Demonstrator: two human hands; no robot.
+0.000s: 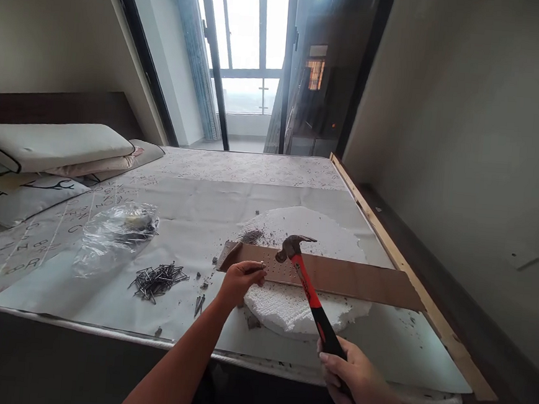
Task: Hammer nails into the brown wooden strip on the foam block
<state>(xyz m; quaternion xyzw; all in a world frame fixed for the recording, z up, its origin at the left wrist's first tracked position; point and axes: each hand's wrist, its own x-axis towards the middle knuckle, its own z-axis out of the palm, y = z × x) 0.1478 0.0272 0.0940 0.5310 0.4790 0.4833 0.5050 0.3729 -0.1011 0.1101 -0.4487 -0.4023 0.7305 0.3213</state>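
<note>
Our right hand (349, 373) is nearest, its fingers wrapped round the handle of a hammer (308, 286); they cover part of the grip, and its butt end fades into darkness at the near edge. Both our forearms are cut off there. Slightly farther, to the left, lie a few loose nails (199, 305), bunched so closely that we cannot count them. Our left hand (239, 280) has its fingers narrowed to a pinch on a small bright-tipped thing (262, 264), mostly hidden and too tiny to identify, at the brown board (361, 282). The hammer's head hides some of the board; we cannot tell whether they touch. Beneath the board, a white foam slab (284, 309) shows only on its near and far sides. Left of our left hand is a tangled nail pile (158, 280); farther left, a crumpled plastic bag (117, 233) blurs its contents. Farthest off, glare washes out the window (245, 32).
</note>
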